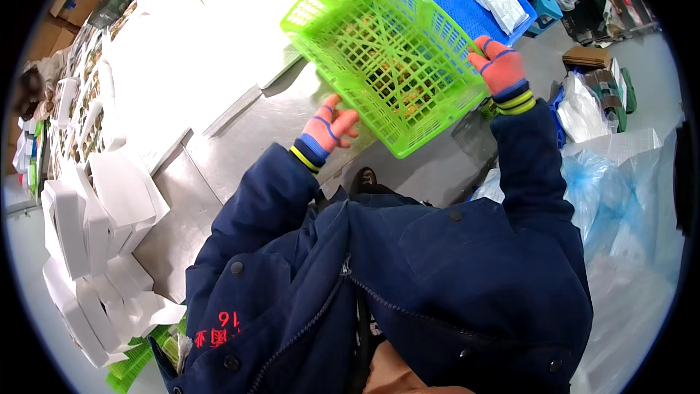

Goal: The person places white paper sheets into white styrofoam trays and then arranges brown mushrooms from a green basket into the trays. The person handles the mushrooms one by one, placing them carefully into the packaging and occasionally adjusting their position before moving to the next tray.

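A green plastic basket [404, 137] with lattice walls is tilted before me, and small brownish pieces show in or through its mesh bottom. My right hand [499, 65], in an orange knitted glove with blue stripes, grips the rim at its right side. My left hand [329, 127], gloved the same way, is at the basket's lower left side with fingers slightly spread; whether it touches the wall cannot be told. Behind the basket stands a blue plastic crate [465, 3] with white packets [506, 5] in it.
A steel table [219, 164] with white sheets runs to the left. White trays or boxes [71, 224] are stacked at its left edge, near filled trays. On the right are translucent plastic bags [596, 191], brown cartons [586, 58] and a blue stool [542, 8].
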The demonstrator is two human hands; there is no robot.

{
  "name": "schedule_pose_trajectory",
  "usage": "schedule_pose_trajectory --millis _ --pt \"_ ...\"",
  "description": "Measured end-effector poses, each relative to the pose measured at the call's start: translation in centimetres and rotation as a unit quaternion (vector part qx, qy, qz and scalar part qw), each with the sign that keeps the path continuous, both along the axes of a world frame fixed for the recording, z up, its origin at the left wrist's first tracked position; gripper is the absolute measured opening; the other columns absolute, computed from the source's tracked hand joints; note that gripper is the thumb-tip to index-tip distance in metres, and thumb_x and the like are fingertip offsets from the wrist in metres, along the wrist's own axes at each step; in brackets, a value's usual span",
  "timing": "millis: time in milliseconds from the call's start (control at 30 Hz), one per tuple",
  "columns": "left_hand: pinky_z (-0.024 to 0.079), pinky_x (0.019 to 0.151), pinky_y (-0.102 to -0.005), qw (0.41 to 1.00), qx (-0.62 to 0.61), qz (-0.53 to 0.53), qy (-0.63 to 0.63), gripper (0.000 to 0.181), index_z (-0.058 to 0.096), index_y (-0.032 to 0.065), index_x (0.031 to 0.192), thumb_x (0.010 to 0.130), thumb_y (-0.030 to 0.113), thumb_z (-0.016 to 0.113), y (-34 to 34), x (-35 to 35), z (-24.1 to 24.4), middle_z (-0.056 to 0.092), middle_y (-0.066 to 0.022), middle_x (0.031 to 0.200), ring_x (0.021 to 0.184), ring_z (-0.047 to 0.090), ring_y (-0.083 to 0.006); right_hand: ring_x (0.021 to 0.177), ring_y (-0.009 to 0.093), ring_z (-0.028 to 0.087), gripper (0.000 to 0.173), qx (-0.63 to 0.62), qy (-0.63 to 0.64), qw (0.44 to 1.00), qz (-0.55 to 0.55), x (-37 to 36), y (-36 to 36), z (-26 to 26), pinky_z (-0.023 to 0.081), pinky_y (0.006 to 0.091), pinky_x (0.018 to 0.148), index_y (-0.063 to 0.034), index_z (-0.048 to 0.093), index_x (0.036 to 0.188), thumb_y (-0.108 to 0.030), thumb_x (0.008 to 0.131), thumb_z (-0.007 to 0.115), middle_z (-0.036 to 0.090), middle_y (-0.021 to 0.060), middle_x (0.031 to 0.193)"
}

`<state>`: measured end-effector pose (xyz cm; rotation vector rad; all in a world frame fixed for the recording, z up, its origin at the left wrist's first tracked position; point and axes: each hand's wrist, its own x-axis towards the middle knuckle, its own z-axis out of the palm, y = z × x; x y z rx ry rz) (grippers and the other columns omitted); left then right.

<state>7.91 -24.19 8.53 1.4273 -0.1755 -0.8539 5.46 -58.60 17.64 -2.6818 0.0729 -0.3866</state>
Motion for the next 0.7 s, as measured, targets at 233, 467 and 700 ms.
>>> schedule_pose_trajectory --millis 233,467,700 --pt "0.043 0.045 -0.0266 0.916 0.000 0.375 -0.140 0.026 0.057 0.0035 0.106 0.083 0.013 0.061 2.0 1.8 0.6 0.057 -0.0047 0.070 0.057 0.055 -0.0149 0.069 0.025 0.059 0.028 0.108 -0.055 0.981 0.150 -1.5 7.7 7.0 0.048 0.0297 0.065 -0.0037 0.060 0.097 -0.009 0.071 0.070 0.060 0.0120 0.078" --pt "0.039 0.045 -0.0260 0.886 0.214 0.388 -0.136 0.025 0.058 0.0016 0.105 0.081 0.007 0.054 21.9 -4.0 1.9 0.055 -0.0046 0.066 0.051 0.050 -0.0126 0.058 0.028 0.062 0.072 0.552 0.373 0.706 -0.241 -4.8 -3.3 -11.3 0.049 0.0328 0.046 -0.0132 0.037 0.133 -0.061 0.080 0.051 0.057 0.0188 0.105" --pt "0.044 0.055 -0.0272 0.887 0.321 0.322 -0.081 0.019 0.058 -0.0008 0.094 0.078 0.009 0.059 29.2 -7.4 -6.0 0.061 -0.0064 0.076 0.061 0.054 -0.0135 0.078 0.036 0.064 0.031 0.679 0.245 0.637 -0.270 -2.3 0.0 -20.2 0.056 0.0488 0.060 -0.0010 0.049 0.107 -0.021 0.083 0.051 0.060 0.0196 0.097"
